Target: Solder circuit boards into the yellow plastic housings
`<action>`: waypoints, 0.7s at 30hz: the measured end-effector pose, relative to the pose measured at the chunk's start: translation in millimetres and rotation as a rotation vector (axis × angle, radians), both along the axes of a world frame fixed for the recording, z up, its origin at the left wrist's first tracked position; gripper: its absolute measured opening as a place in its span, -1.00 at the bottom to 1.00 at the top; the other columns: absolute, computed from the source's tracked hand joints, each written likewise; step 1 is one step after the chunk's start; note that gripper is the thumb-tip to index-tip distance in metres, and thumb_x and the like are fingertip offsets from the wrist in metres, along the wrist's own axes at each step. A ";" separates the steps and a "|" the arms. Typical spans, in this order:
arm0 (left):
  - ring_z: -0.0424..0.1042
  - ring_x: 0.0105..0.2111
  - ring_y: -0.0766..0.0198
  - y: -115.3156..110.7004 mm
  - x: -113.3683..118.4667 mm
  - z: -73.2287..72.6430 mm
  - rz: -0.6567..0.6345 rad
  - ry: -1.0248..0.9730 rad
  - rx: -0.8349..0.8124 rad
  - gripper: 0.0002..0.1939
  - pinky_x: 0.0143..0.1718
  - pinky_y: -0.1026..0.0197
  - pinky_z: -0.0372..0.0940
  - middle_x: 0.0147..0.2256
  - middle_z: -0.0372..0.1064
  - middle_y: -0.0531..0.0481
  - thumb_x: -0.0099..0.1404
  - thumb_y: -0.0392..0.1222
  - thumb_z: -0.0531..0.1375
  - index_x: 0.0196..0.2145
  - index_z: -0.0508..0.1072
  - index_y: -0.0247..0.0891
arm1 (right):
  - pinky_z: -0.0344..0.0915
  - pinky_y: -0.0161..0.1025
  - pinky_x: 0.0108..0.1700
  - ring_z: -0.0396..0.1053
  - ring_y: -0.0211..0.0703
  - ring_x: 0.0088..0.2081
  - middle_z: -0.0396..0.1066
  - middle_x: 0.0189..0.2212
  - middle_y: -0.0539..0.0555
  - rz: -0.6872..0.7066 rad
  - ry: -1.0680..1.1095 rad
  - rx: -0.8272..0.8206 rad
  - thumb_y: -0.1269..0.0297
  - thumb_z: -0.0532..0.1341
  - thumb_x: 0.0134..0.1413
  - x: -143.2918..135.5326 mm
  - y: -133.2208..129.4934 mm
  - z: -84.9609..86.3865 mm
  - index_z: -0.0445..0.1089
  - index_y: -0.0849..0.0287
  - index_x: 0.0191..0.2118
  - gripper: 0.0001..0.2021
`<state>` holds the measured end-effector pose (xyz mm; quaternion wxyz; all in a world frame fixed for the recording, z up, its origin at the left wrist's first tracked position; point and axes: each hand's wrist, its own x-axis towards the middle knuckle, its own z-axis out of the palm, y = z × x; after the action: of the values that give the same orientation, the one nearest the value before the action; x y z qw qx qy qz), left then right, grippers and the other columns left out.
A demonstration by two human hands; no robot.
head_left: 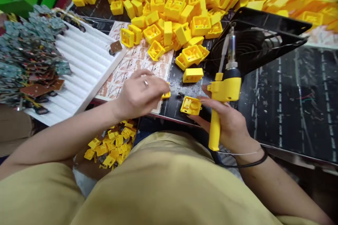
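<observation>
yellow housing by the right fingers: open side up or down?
Open side up. The yellow housing lies flat on the black mat, its inner ribs and cavity showing, touching the right hand, which grips the soldering gun.

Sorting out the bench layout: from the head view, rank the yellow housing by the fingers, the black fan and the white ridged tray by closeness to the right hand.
1. yellow housing, touching the right hand fingertips.
2. black fan, behind.
3. white ridged tray, far left.

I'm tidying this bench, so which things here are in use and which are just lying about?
In use:
- left hand on a small yellow plastic part
- right hand holding the yellow pistol-grip soldering gun
- open yellow plastic housing at its fingertips

Lying about:
- heap of yellow housings
- pile of circuit boards
- white ribbed tray
- black fan
</observation>
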<state>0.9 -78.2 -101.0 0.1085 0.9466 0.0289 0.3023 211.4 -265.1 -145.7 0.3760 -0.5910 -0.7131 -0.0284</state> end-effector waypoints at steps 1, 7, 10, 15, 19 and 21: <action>0.56 -0.11 0.23 -7.8 -2.4 -7.9 -0.033 0.052 0.106 -0.78 0.06 -0.02 0.34 -0.15 0.58 0.04 0.29 -0.35 0.18 -0.11 0.45 -0.16 | 0.52 -0.08 -0.08 0.49 0.03 -0.05 0.47 -0.06 0.12 0.003 -0.015 -0.004 0.33 0.35 0.15 1.0 -0.6 -1.0 0.15 0.04 0.23 -0.42; 0.47 -0.07 0.09 -29.0 -3.7 -7.4 -0.025 0.131 0.151 -0.81 0.09 -0.12 0.22 -0.11 0.56 -0.06 0.26 -0.16 0.22 -0.17 0.49 -0.23 | 0.43 0.10 0.09 0.40 0.14 0.11 0.40 0.07 0.22 0.054 0.017 0.001 0.14 0.41 0.07 11.4 -2.8 -4.6 0.16 0.09 0.22 -0.35; 0.42 -0.13 0.11 -33.8 10.0 3.8 0.077 0.222 0.103 -0.83 -0.02 -0.04 0.23 -0.15 0.54 -0.04 0.28 -0.16 0.21 -0.17 0.49 -0.20 | 0.40 0.10 0.11 0.38 0.13 0.12 0.42 0.04 0.22 0.052 0.015 0.012 0.11 0.42 0.05 13.1 -5.2 -2.3 0.19 0.14 0.19 -0.35; 0.40 -0.15 0.09 -39.6 28.3 -2.3 0.078 0.415 0.084 -0.84 0.01 -0.09 0.14 -0.16 0.56 -0.05 0.35 -0.22 0.12 -0.29 0.51 -0.21 | 0.45 -0.22 -0.06 0.53 -0.15 -0.19 0.54 -0.16 0.04 -0.032 -0.101 0.087 0.27 0.40 0.10 15.9 -17.5 13.3 0.34 0.12 0.02 -0.61; 0.44 -0.21 0.18 -35.9 29.4 -11.1 0.102 0.382 -0.114 -0.78 0.13 -0.13 0.07 -0.28 0.58 0.05 0.39 -0.23 0.10 -0.38 0.48 -0.17 | 0.34 -0.36 -0.42 0.33 -0.33 -0.62 0.42 -0.58 -0.17 -0.122 -0.123 0.104 0.32 0.32 0.21 22.3 -30.7 24.3 0.44 0.06 -0.23 -0.95; 0.46 -0.25 0.21 -32.8 30.3 -10.2 0.118 0.369 -0.206 -0.80 0.20 -0.15 0.02 -0.32 0.58 0.07 0.38 -0.23 0.10 -0.37 0.49 -0.17 | 0.31 -0.36 -0.45 0.27 -0.34 -0.66 0.36 -0.64 -0.16 -0.127 -0.093 0.067 0.22 0.28 0.25 25.9 -39.1 27.4 0.48 0.03 -0.25 -0.94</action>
<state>31.2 -111.0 -111.2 0.1795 0.9665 0.1344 0.1253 237.3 -304.2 -118.3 0.3593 -0.6204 -0.6894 -0.1035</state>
